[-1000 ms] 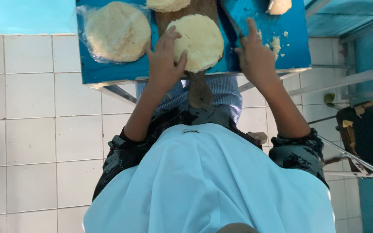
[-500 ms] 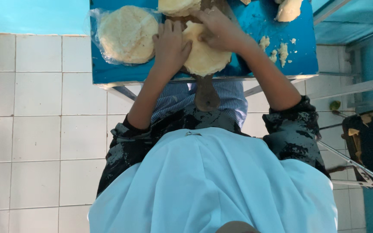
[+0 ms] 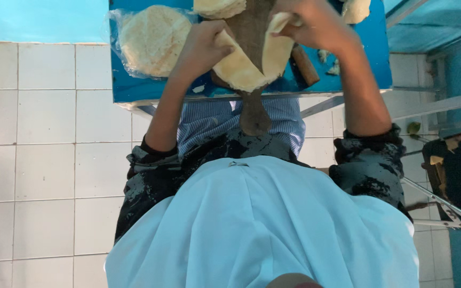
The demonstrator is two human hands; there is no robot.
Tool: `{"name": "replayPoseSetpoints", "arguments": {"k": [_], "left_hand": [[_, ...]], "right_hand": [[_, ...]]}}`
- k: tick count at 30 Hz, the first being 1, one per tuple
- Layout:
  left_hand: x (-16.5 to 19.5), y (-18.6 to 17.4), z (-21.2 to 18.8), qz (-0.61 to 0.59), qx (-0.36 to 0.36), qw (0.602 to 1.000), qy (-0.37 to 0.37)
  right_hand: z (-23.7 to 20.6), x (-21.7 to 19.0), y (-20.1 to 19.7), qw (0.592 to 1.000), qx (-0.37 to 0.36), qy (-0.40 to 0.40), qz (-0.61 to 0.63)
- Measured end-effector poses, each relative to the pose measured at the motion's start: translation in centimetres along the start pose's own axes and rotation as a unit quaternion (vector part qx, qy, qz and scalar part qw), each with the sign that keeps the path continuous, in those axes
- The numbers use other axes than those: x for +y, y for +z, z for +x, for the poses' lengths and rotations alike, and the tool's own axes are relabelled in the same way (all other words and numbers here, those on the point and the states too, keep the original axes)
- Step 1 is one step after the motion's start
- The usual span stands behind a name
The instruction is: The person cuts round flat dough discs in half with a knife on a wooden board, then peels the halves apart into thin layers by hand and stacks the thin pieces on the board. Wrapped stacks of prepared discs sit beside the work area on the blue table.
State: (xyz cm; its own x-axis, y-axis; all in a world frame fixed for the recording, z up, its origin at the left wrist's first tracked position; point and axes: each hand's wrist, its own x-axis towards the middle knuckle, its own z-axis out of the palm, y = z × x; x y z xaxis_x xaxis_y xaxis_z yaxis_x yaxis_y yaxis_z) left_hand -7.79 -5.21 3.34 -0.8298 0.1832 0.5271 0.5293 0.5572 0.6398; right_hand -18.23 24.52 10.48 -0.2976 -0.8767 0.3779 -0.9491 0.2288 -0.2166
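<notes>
Both my hands are closed on one round flatbread (image 3: pixel 241 66), folding it over a wooden board (image 3: pixel 253 32). My left hand (image 3: pixel 201 48) pinches the left edge of the flatbread, fingers curled over its top and thumb beneath, so that side lifts and bends inward. My right hand (image 3: pixel 313 24) grips the right edge and has it turned up and folded toward the middle, a pale flap showing just under my fingers. Between the two raised sides the dark brown board shows through, and the lower curve of the flatbread sags toward me, resting on the board near where its handle (image 3: pixel 254 114) begins. That handle sticks out past the near edge of the blue desk (image 3: pixel 134 88) and hangs over my striped shirt.

To the left of my left hand, on the same desk, a stack of round flatbreads sits inside a clear plastic bag (image 3: pixel 153 40), lying flat and well apart from the piece I hold. At the far edge, above the board, another pale stack (image 3: pixel 220 7) is partly cut off by the frame. A brown stick-like wooden piece (image 3: pixel 305 65) lies just right of the board, under my right wrist, with a few pale scraps (image 3: pixel 331 61) scattered beside it. One more torn pale piece (image 3: pixel 356 9) sits near the top right corner of the desk. Below the desk is white tiled floor (image 3: pixel 44 149), and my pale blue apron (image 3: pixel 257 229) fills the lower part of the view.
</notes>
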Motion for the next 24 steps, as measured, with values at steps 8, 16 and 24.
{"name": "replayPoseSetpoints", "arguments": {"k": [8, 16, 24], "left_hand": [[7.5, -0.6, 1.2, -0.056, -0.006, 0.997, 0.054], [3.8, 3.6, 0.4, -0.095, 0.078, 0.992, -0.015], [3.4, 2.1, -2.5, 0.1, 0.118, 0.987, -0.05]], "right_hand": [[-9.2, -3.2, -8.7, 0.993, 0.075, 0.051, -0.072], [-9.6, -5.4, -9.4, 0.976, 0.101, 0.103, -0.162], [-6.3, -5.6, -4.7, 0.982, 0.126, 0.138, -0.011]]}}
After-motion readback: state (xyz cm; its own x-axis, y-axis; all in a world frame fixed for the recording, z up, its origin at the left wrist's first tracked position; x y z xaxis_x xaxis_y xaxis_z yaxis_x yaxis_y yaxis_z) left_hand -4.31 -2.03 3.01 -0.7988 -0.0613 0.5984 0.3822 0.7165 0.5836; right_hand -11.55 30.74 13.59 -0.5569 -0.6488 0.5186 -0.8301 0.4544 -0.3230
